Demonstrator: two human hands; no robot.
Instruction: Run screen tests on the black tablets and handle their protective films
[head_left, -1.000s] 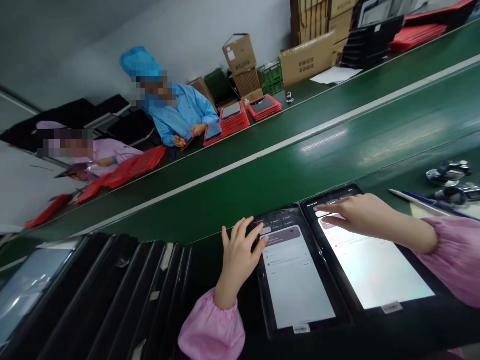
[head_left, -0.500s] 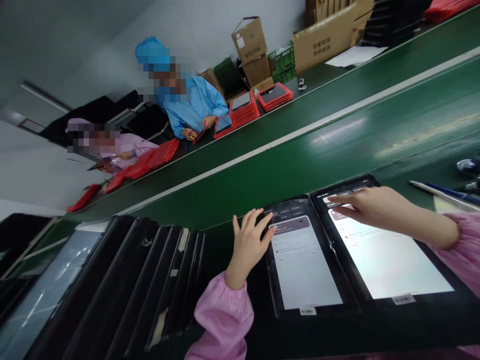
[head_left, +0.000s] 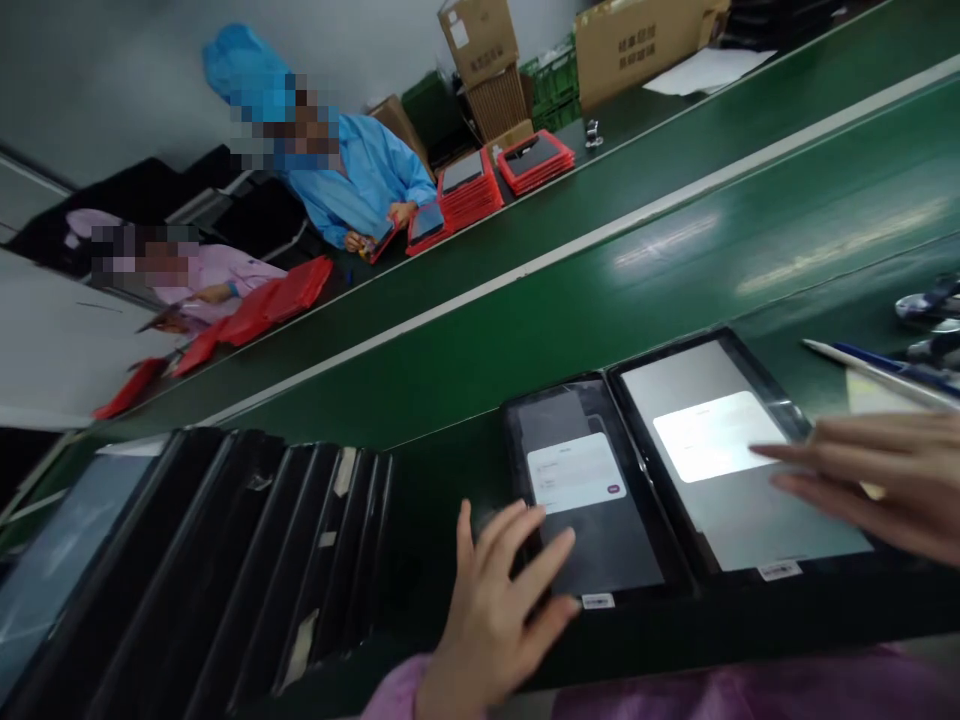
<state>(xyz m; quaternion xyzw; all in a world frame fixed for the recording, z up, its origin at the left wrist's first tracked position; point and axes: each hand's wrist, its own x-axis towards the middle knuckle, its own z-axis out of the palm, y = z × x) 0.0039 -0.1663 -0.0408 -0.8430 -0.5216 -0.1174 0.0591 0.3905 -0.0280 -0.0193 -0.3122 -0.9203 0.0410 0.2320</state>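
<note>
Hovering, fingers spread — left hand [head_left: 499, 610] over a glossy black tablet [head_left: 592, 550]; right hand [head_left: 877, 480] over a second tablet [head_left: 712, 435]

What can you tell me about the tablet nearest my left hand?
This black-framed tablet lies flat, screen up, on a dark belt, beside a second tablet. Its dimmed screen shows a white dialog box with a small purple button. A white barcode label sits at its near edge. The fingers of the left hand reach over its lower corner; contact is unclear.
</note>
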